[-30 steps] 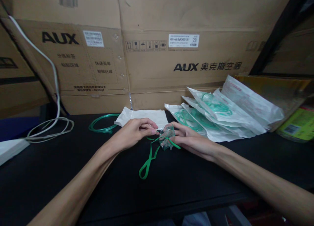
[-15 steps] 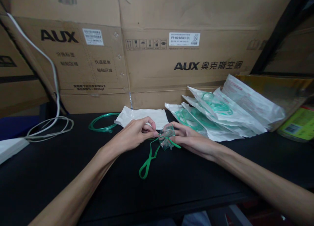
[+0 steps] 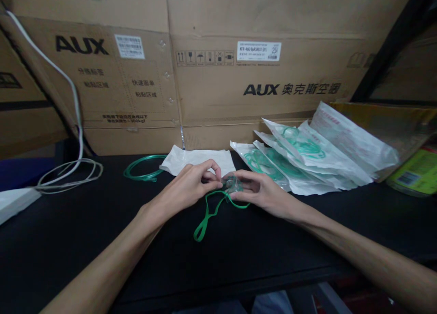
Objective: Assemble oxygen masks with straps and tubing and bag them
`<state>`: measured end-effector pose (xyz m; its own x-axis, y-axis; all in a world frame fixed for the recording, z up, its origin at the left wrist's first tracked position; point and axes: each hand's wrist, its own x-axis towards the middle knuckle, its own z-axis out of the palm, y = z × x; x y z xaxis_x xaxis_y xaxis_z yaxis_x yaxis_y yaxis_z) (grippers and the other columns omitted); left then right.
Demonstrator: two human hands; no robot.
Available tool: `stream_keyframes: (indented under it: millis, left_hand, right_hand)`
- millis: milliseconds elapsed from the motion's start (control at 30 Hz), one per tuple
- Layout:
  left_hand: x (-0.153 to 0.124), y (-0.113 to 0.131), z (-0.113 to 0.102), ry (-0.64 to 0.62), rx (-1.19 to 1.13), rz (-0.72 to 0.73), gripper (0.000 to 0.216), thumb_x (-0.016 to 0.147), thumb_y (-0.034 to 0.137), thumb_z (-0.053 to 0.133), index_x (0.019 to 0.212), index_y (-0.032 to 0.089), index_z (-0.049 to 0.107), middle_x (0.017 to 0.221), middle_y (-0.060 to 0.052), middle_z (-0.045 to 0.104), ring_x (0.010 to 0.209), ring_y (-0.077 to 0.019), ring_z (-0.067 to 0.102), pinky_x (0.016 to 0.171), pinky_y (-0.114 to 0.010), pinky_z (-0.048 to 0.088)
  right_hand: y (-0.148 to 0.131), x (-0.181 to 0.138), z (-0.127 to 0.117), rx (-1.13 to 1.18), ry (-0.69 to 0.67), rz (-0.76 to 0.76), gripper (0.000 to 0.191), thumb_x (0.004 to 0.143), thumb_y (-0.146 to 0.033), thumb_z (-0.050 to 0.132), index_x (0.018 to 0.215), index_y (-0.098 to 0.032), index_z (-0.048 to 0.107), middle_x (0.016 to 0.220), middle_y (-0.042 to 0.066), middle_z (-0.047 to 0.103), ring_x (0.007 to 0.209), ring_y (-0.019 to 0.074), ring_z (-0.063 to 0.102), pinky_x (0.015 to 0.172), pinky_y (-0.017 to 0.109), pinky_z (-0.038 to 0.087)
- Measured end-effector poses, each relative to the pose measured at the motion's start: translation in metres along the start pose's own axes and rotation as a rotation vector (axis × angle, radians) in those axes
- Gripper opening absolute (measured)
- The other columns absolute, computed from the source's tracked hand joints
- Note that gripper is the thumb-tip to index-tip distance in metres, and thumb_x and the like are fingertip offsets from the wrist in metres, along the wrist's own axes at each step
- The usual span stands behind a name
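Observation:
A small clear oxygen mask (image 3: 233,184) is held just above the black table between my two hands. My right hand (image 3: 261,191) grips it from the right, thumb below and fingers above. My left hand (image 3: 196,182) pinches at the left edge of the mask with thumb and forefinger; the exact spot under the fingertips is hidden. From the mask a green elastic strap (image 3: 202,227) hangs in a loop toward me, and another stretch of it curves under my right thumb. Behind my left hand lies a white paper-backed pouch (image 3: 205,157).
Coiled green tubing (image 3: 131,170) lies left of the pouch. Several sealed pouches (image 3: 300,154) with green tubing inside are piled at the right. A white cable (image 3: 80,123) and a white box (image 3: 17,202) are at the left. Large cardboard boxes (image 3: 211,91) form the back wall.
The mask has turned and sits deeper in my right hand. The strap now bows out below my left fingertips, and its loop has risen slightly. Both hands stay in nearly the same place.

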<state>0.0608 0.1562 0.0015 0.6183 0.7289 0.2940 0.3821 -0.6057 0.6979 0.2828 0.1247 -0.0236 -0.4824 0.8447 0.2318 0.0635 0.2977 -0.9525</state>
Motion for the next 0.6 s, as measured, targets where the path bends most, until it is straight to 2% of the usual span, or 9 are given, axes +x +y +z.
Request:
stream_keyframes:
  millis: [167, 233, 333, 400, 500, 600]
  left_hand:
    - [0.003, -0.008, 0.005, 0.05, -0.168, -0.001, 0.017, 0.085, 0.024, 0.07, 0.097, 0.02, 0.058, 0.098, -0.002, 0.073, 0.092, -0.0186, 0.073, 0.082, -0.028, 0.054]
    - [0.004, -0.01, 0.006, 0.044, -0.185, -0.017, 0.019, 0.085, 0.024, 0.071, 0.099, 0.02, 0.059, 0.095, -0.002, 0.074, 0.09, -0.0191, 0.073, 0.082, -0.03, 0.055]
    - [0.004, -0.013, 0.007, 0.05, -0.193, -0.039, 0.019, 0.085, 0.025, 0.071, 0.099, 0.02, 0.06, 0.09, -0.002, 0.074, 0.088, -0.0198, 0.074, 0.081, -0.031, 0.056]
    - [0.005, -0.014, 0.007, 0.064, -0.196, -0.036, 0.019, 0.085, 0.025, 0.071, 0.099, 0.019, 0.06, 0.091, -0.003, 0.074, 0.088, -0.02, 0.074, 0.081, -0.031, 0.057]
    - [0.005, -0.013, 0.008, 0.083, -0.206, -0.018, 0.021, 0.083, 0.025, 0.074, 0.099, 0.019, 0.06, 0.093, -0.003, 0.074, 0.089, -0.0199, 0.074, 0.083, -0.032, 0.058]
    - [0.004, -0.008, 0.01, 0.092, -0.216, -0.01, 0.025, 0.081, 0.026, 0.077, 0.098, 0.019, 0.06, 0.094, -0.003, 0.074, 0.088, -0.0199, 0.074, 0.084, -0.032, 0.059]
  right_hand:
    - [-0.004, -0.002, -0.003, -0.241, 0.115, -0.03, 0.038, 0.077, -0.027, 0.081, 0.115, -0.026, 0.074, 0.105, 0.002, 0.072, 0.092, 0.0208, 0.064, 0.085, 0.036, 0.05]
    - [-0.004, -0.003, -0.003, -0.268, 0.103, -0.046, 0.037, 0.078, -0.025, 0.079, 0.115, -0.026, 0.074, 0.109, 0.003, 0.072, 0.096, 0.0218, 0.064, 0.085, 0.036, 0.05]
    - [-0.006, -0.003, -0.002, -0.158, 0.013, -0.077, 0.036, 0.082, -0.016, 0.069, 0.116, -0.027, 0.073, 0.124, 0.003, 0.067, 0.114, 0.0229, 0.061, 0.097, 0.039, 0.047]
    - [-0.007, -0.004, -0.001, -0.088, 0.006, -0.061, 0.034, 0.083, -0.013, 0.061, 0.112, -0.025, 0.074, 0.125, 0.004, 0.066, 0.121, 0.0229, 0.058, 0.105, 0.041, 0.043]
    - [-0.008, -0.004, 0.0, 0.041, 0.12, -0.005, 0.022, 0.089, -0.018, 0.056, 0.102, -0.023, 0.073, 0.116, 0.005, 0.069, 0.115, 0.0214, 0.061, 0.102, 0.042, 0.046]
    - [-0.006, -0.003, 0.001, 0.104, 0.194, 0.032, 0.013, 0.09, -0.03, 0.064, 0.099, -0.021, 0.068, 0.106, 0.005, 0.07, 0.103, 0.0194, 0.064, 0.093, 0.038, 0.05]
